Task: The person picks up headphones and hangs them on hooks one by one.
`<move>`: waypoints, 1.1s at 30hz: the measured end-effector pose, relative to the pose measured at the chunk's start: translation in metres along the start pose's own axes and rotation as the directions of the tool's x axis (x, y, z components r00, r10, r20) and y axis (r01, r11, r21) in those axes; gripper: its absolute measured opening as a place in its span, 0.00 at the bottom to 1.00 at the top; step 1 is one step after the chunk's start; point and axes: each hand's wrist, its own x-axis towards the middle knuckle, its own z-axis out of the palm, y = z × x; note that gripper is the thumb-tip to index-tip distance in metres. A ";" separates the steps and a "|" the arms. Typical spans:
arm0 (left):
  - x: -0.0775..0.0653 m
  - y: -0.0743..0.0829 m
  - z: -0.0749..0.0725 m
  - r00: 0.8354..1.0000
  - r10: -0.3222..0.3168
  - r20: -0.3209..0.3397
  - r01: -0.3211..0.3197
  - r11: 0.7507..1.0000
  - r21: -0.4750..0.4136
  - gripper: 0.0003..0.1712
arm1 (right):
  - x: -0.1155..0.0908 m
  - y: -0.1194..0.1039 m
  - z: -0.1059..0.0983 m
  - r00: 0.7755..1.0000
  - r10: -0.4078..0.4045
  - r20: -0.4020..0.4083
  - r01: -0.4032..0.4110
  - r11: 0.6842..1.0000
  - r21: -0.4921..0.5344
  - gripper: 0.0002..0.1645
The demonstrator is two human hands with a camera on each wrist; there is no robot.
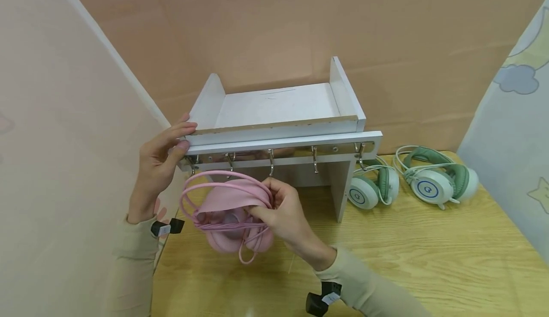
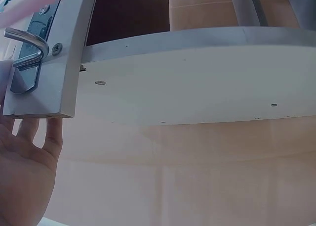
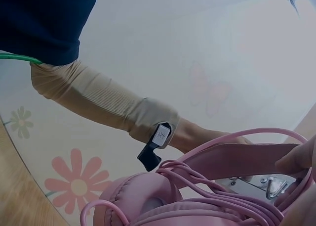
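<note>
My right hand (image 1: pixel 286 214) pinches the headband of a pair of pink headphones (image 1: pixel 233 197), with the thumb below the band and fingers over it. The bundled pink cable (image 3: pixel 217 189) is wrapped across the band and ear cups. The headphones hang in front of the left hooks of a white wooden shelf (image 1: pixel 274 143). At the shelf's left front corner, my left hand (image 1: pixel 159 167) grips the board, thumb in front and fingers over the top. In the left wrist view, a metal hook (image 2: pixel 29 43) sits close to the left hand's fingers.
Several metal hooks (image 1: pixel 271 162) line the shelf's front rail. Two white-and-green headphones lie right of the shelf, one pair (image 1: pixel 363 192) beside its side panel and another pair (image 1: pixel 429 186) farther right. A wooden table (image 1: pixel 386 260) lies underneath; a pale wall (image 1: pixel 77 117) stands close on the left.
</note>
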 end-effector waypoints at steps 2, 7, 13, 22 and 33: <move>0.000 0.000 0.001 1.000 0.000 -0.002 0.000 1.000 0.001 0.16 | 0.002 0.000 0.002 1.000 -0.013 -0.001 0.013 1.000 0.003 0.10; 0.001 0.000 0.002 1.000 -0.003 -0.005 0.003 1.000 0.008 0.16 | 0.005 0.001 0.008 1.000 -0.021 0.003 0.021 0.999 0.030 0.10; 0.001 0.000 0.001 1.000 0.004 0.002 -0.004 1.000 0.017 0.15 | 0.007 0.004 0.013 1.000 -0.009 0.012 0.008 1.000 0.021 0.12; 0.000 -0.001 0.000 1.000 -0.001 0.004 0.001 1.000 0.008 0.17 | 0.009 0.006 0.020 1.000 0.014 0.008 -0.014 1.000 0.003 0.13; 0.000 0.001 -0.001 0.999 0.016 0.043 -0.015 0.999 -0.033 0.15 | 0.012 0.013 0.024 0.999 0.032 0.014 -0.031 0.999 -0.034 0.13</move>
